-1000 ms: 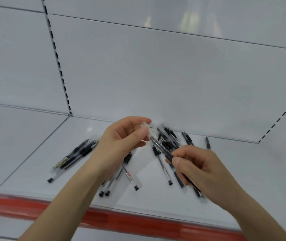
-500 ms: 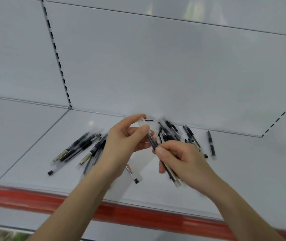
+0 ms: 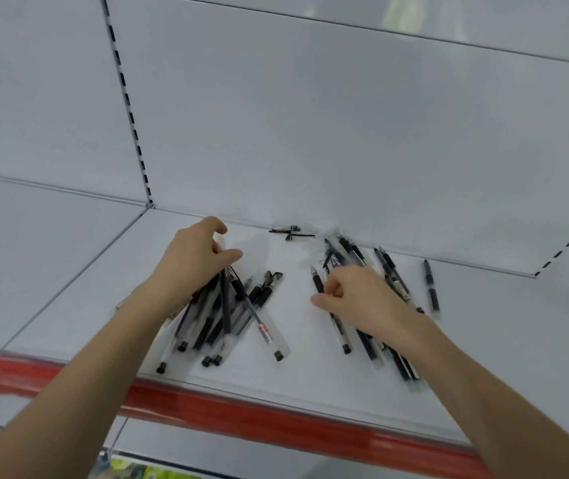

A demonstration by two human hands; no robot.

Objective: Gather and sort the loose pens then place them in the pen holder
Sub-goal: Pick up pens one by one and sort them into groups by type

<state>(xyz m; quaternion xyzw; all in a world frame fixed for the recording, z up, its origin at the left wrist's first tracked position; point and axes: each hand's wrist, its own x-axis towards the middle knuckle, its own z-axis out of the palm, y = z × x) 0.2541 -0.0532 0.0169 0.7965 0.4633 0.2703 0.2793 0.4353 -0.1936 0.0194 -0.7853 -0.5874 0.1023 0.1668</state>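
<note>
Black gel pens lie in two loose heaps on a white shelf (image 3: 297, 340). My left hand (image 3: 190, 264) hovers over the left heap (image 3: 207, 326) and pinches a capped pen (image 3: 225, 299) near its clear cap, with the pen pointing down toward me. To the right, my right hand (image 3: 355, 295) rests on the right heap (image 3: 390, 361), its thumb and curled fingers closed round an uncapped black pen (image 3: 318, 283). One pen (image 3: 431, 288) lies alone at the far right. No pen holder is in view.
Small black pen parts (image 3: 291, 233) lie by the back wall (image 3: 310, 133). A red strip (image 3: 241, 413) runs along the shelf's front edge. Slotted uprights (image 3: 127, 108) stand at the left and far right. Coloured goods (image 3: 131, 470) show below.
My hands, which held one pen together in the middle, have moved apart. The left went to the left heap with the capped pen; the right dropped onto the right heap.
</note>
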